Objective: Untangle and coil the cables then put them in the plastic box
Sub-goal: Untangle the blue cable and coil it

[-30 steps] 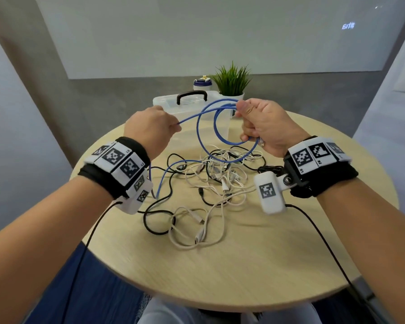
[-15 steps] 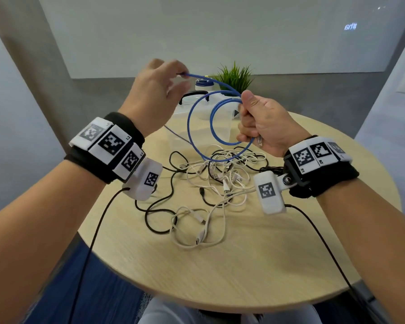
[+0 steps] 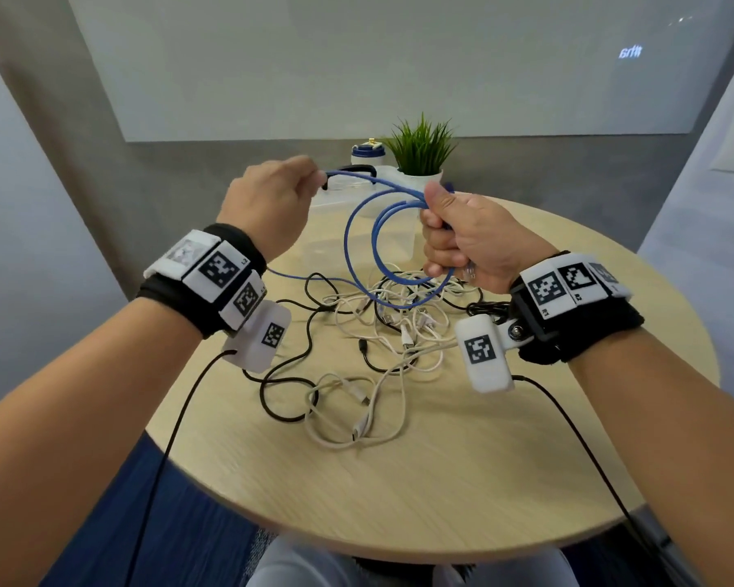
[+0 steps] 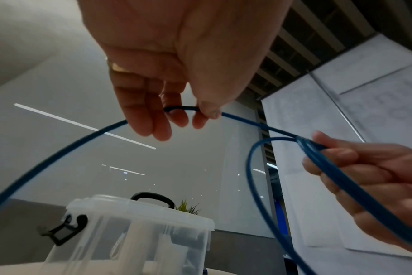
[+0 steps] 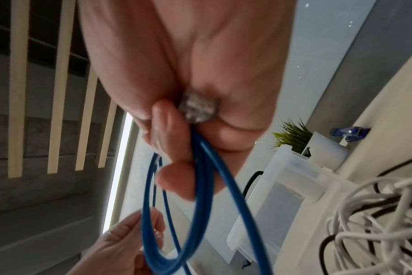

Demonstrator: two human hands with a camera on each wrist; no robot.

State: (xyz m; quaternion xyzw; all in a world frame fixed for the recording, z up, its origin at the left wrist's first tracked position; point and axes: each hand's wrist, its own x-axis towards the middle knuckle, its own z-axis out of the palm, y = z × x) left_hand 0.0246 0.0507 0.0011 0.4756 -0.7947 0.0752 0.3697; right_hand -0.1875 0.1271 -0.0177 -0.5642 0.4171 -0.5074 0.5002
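A blue cable point(image 3: 359, 230) hangs in loops above the round table. My right hand point(image 3: 454, 235) grips the gathered loops point(image 5: 200, 178) in a fist, with the cable's clear plug point(image 5: 196, 108) against the palm. My left hand point(image 3: 272, 197) pinches the free run of the blue cable point(image 4: 181, 108) between thumb and fingers, up and left of the coil. The loose end trails down to a tangle of white and black cables point(image 3: 378, 332) on the table. The clear plastic box point(image 3: 335, 230) with a black handle point(image 4: 153, 198) stands shut behind the coil.
A small potted plant point(image 3: 420, 154) and a blue-capped bottle point(image 3: 367, 152) stand behind the box at the table's far edge. The wooden table point(image 3: 441, 480) is bare at the front. Black sensor leads point(image 3: 174, 438) run from both wristbands off its near edge.
My left hand rose from level with the coil to high above it, then came down toward my right hand, carrying the blue cable into another loop. My right hand stayed in place.
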